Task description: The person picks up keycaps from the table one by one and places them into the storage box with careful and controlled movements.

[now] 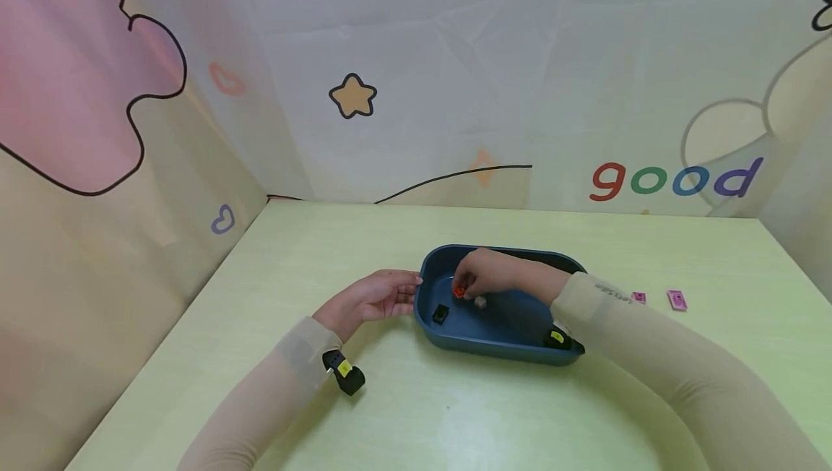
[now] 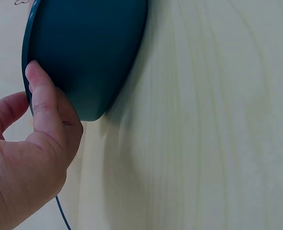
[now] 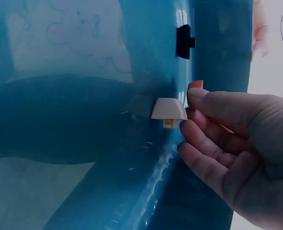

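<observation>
An orange keycap (image 3: pixel 195 86) is pinched between the thumb and fingers of my right hand (image 3: pixel 246 139), low inside the blue plastic tub (image 1: pixel 507 347). Right by those fingertips lies a beige keycap (image 3: pixel 169 109) on its side, its stem showing. A black keycap (image 1: pixel 440 313) lies in the tub's left part, apart from the hand. My left hand (image 1: pixel 380 294) is at the tub's left end; in the left wrist view its thumb and fingers grip the rim (image 2: pixel 27 43), with fingers against the outer wall.
Two small pink pieces (image 1: pixel 677 300) lie on the pale wood-grain table (image 1: pixel 325 240), right of the tub and beyond the right sleeve. A printed cloth (image 1: pixel 416 95) hangs behind the table. Each wrist bears a small black camera (image 1: pixel 347 377).
</observation>
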The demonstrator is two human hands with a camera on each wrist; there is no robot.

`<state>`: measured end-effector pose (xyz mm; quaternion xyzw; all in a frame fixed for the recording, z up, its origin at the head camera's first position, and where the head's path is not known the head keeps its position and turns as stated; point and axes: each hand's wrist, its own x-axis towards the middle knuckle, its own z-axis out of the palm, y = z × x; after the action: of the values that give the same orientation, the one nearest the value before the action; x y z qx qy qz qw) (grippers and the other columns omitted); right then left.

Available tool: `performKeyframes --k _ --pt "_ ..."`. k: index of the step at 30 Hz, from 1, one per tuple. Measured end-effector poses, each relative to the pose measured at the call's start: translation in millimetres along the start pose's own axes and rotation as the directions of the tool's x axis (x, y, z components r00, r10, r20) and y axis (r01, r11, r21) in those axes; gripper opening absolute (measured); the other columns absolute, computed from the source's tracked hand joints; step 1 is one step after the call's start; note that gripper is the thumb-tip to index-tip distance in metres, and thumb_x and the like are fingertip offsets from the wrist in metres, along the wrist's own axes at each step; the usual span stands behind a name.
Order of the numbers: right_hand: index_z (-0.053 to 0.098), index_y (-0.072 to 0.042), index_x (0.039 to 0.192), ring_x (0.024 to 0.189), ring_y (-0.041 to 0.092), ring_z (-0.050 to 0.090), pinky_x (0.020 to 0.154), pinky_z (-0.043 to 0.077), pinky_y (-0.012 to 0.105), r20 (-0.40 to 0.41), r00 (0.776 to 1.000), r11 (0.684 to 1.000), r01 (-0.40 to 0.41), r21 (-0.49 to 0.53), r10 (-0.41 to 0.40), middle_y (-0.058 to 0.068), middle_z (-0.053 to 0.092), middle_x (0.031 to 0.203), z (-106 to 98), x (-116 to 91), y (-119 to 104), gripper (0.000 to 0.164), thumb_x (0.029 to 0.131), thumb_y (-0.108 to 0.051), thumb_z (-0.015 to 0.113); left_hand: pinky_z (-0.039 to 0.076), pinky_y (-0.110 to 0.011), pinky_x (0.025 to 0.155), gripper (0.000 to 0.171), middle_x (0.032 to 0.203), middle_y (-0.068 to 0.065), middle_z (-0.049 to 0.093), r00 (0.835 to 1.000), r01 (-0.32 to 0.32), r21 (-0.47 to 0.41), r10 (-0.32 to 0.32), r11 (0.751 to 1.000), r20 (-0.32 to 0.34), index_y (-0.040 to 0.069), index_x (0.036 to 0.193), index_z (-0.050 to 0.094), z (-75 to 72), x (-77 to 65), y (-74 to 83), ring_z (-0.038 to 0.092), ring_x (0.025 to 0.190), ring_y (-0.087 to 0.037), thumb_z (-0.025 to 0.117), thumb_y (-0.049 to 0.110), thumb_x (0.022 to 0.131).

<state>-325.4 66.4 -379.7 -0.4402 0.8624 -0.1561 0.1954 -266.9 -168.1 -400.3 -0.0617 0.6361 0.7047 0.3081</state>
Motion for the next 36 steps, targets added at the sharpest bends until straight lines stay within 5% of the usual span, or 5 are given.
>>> performKeyframes --k 14,25,36 --pt "0.077 -0.004 0.103 0.084 0.013 0.063 0.081 0.059 0.03 -0.045 0.999 0.991 0.013 -0.136 -0.019 0.008 0.075 0.099 2 11 3 0.013 0.092 -0.004 0.07 0.06 -0.016 0.063 0.017 0.08 0.003 0.067 1.0 -0.011 -0.003 0.011 1.0 -0.006 0.006 0.118 0.058 0.6 0.9 6.2 0.063 0.069 -0.006 0.047 0.012 0.107" --pt "0.076 -0.003 0.105 0.083 0.013 0.062 0.08 0.059 0.029 -0.037 0.999 0.993 -0.007 -0.119 0.002 0.008 0.074 0.099 5 13 3 0.015 0.091 -0.003 0.07 0.061 -0.016 0.064 0.03 0.081 0.004 0.068 1.0 -0.012 0.008 0.012 1.0 0.001 0.0 0.133 0.054 -0.9 2.2 1.4 0.064 0.069 -0.005 0.046 0.013 0.107" --pt "0.076 -0.004 0.114 0.085 0.012 0.06 0.08 0.058 0.029 -0.008 1.0 0.986 -0.021 -0.166 0.02 0.008 0.075 0.106 8 12 5 0.024 0.09 -0.004 0.072 0.061 -0.016 0.064 0.02 0.081 0.004 0.068 1.0 -0.007 0.0 0.007 1.0 -0.011 0.005 0.122 0.058 -2.0 3.1 -3.2 0.064 0.07 -0.005 0.048 0.013 0.106"
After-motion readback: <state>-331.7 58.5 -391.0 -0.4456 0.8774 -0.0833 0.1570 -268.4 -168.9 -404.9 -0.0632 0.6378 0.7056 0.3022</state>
